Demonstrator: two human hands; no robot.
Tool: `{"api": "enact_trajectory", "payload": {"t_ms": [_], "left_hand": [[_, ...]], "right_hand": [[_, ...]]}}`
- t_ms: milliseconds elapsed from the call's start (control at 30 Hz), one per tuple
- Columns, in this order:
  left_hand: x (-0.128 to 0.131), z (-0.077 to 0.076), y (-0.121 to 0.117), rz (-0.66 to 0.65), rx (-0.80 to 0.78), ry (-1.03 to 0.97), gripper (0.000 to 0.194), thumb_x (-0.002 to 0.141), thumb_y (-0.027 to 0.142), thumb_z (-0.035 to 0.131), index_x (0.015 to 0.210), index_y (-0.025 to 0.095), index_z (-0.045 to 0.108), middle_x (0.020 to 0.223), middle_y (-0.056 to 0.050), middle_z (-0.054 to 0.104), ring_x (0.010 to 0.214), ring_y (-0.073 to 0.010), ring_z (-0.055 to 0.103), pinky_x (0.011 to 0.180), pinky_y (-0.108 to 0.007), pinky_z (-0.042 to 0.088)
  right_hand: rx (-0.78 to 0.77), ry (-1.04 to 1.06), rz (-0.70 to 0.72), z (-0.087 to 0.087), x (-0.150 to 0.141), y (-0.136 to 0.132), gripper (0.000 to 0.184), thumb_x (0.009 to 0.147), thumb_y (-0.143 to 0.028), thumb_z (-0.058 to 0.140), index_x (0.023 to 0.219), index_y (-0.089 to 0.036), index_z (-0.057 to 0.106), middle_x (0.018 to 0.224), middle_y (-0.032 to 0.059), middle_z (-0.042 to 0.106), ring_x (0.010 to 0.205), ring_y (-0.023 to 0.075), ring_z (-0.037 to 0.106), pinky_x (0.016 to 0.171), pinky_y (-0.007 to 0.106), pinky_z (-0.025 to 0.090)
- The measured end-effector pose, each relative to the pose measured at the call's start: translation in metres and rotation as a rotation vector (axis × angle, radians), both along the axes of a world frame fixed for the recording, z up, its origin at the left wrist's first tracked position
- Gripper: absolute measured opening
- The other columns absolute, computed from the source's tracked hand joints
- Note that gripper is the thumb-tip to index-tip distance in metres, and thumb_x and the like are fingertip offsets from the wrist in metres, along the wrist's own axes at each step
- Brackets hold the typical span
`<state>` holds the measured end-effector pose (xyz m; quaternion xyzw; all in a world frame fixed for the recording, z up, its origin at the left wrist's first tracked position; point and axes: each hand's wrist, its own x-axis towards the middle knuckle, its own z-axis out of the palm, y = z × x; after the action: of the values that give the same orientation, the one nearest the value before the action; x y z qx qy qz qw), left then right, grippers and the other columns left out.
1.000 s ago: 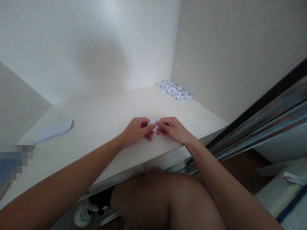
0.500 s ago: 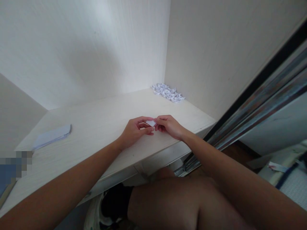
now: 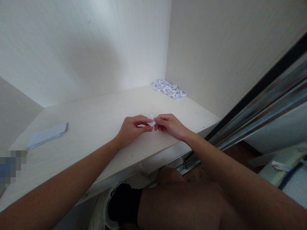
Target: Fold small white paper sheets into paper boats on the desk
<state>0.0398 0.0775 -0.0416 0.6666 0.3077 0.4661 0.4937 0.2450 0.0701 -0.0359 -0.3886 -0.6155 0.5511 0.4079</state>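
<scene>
A small folded white paper piece (image 3: 151,121) is pinched between my left hand (image 3: 132,128) and my right hand (image 3: 169,125), just above the middle of a pale wooden shelf (image 3: 100,121). Both hands grip it with thumb and fingertips, and most of the paper is hidden by the fingers. A pile of several similar small folded white paper pieces (image 3: 169,89) lies in the shelf's far right corner. A stack of flat white paper sheets (image 3: 46,135) rests on the shelf at the left.
White walls close the shelf at the back and on both sides. A metal sliding-door rail (image 3: 251,118) runs diagonally at the right. My knee (image 3: 182,204) and a shoe (image 3: 105,210) are below the shelf's front edge. A blurred patch sits at the far left.
The view has shifted slightly. My hands stay together on the small paper piece, with the fingers working it; my knee has moved lower and to the right.
</scene>
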Motion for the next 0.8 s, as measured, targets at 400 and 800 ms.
{"api": "enact_trajectory", "payload": {"t_ms": [400, 800], "left_hand": [[-0.008, -0.006, 0.005, -0.186, -0.082, -0.029, 0.026, 0.078, 0.017, 0.087, 0.101, 0.027, 0.084, 0.101, -0.004, 0.078, 0.092, -0.0167, 0.075, 0.084, -0.028, 0.064], [-0.011, -0.001, 0.005, -0.165, -0.060, 0.062, 0.027, 0.078, 0.014, 0.087, 0.101, 0.028, 0.085, 0.097, -0.003, 0.081, 0.084, -0.0133, 0.077, 0.081, -0.022, 0.065]], "right_hand": [[0.056, -0.051, 0.029, 0.003, 0.003, -0.011, 0.029, 0.091, -0.040, 0.063, 0.072, -0.018, 0.068, 0.067, -0.0008, 0.064, 0.062, 0.0114, 0.053, 0.064, 0.027, 0.041], [0.082, 0.002, -0.004, 0.002, 0.006, -0.011, 0.016, 0.087, -0.033, 0.068, 0.082, -0.018, 0.069, 0.069, -0.0011, 0.066, 0.061, 0.0109, 0.055, 0.060, 0.026, 0.043]]}}
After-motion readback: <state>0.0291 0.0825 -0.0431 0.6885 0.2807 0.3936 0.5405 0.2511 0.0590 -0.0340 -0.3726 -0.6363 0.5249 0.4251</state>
